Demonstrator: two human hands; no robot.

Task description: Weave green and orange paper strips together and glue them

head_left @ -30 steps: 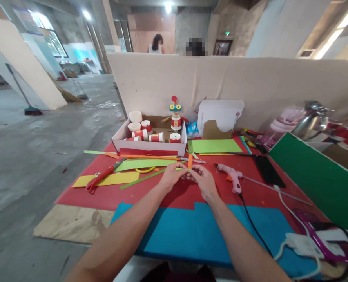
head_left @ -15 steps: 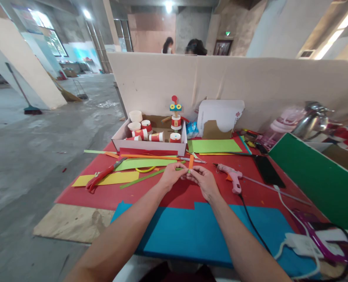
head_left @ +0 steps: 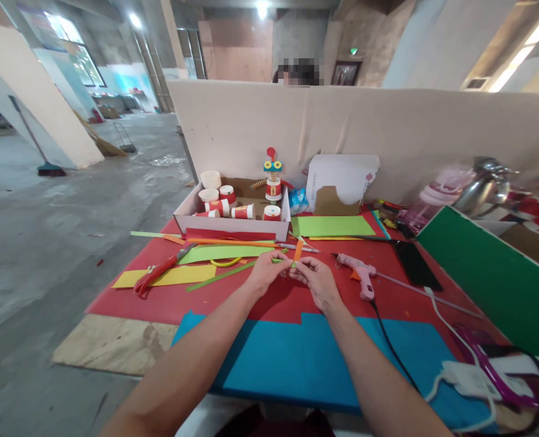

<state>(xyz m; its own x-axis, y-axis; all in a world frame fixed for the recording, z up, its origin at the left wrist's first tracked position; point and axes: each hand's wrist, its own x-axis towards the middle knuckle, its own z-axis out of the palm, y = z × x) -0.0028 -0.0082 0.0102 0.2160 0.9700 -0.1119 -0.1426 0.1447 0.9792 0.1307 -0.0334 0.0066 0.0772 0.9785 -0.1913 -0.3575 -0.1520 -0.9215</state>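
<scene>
My left hand is closed in a pinch on a narrow green paper strip, whose long tail slants down to the left over the red table cover. Close beside it, my right hand pinches an orange paper strip that stands up where it meets the green one. The fingertips of both hands nearly touch, and they partly hide the joint of the two strips. To the right of my right hand lies a pink glue gun, touched by neither hand.
Red-handled pliers rest over yellow paper at left. Behind stands a box with paper cups and a cup figure. Rightward are a phone, a green board and cables. Blue sheet covers the near edge.
The orange strip's upper end tilts slightly further right. Both hands stay almost in place. Behind the partition, one of two people is no longer separately visible, and the other's head has shifted.
</scene>
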